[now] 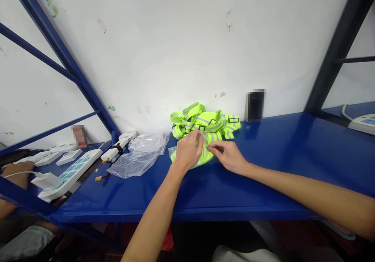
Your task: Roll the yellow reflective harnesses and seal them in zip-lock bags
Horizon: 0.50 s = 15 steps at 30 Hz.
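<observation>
Both hands are at a clear plastic bag [205,139] with a folded neon yellow-green piece with grey stripes [202,161] inside. My left hand [190,146] is closed, its fingers pinching the bag's upper edge. From the other side, my right hand [230,155] pinches the bag near its opening with thumb and forefinger. Right behind the hands lies a heap of neon yellow-green reflective straps [205,119] with grey stripes and black buckles. The lower part of the bag is partly hidden by my left hand.
Clear plastic bags [134,164] lie left on the blue table [249,199], beside a small white fan [118,146] with wires. A white power strip [72,174] is further left, near another person's hand [20,172]. A blurred dark rectangular object [256,105] leans on the wall.
</observation>
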Motion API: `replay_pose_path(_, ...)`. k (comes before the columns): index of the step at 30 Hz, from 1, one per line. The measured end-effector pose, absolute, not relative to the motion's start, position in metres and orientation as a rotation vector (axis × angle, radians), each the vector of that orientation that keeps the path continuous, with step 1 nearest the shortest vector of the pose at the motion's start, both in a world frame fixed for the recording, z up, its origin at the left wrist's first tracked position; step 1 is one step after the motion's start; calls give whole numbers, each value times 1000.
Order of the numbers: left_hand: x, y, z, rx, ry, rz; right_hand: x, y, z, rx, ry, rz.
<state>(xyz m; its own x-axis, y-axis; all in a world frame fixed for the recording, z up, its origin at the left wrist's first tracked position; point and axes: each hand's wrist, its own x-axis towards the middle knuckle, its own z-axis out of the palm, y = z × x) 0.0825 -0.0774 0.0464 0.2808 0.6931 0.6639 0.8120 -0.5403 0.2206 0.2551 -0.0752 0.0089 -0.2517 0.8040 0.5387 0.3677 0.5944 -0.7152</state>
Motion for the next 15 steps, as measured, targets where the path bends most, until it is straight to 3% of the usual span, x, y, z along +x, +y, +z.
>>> replay_pose_path(6, 83, -74, 51, -2498, -1626, -1262, 255, -70, 5, -957, -1889, 463)
replay_pose_path(15, 82, -67, 46, -2682, -1532, -1377, 256, -66, 4, -998, -1855, 635)
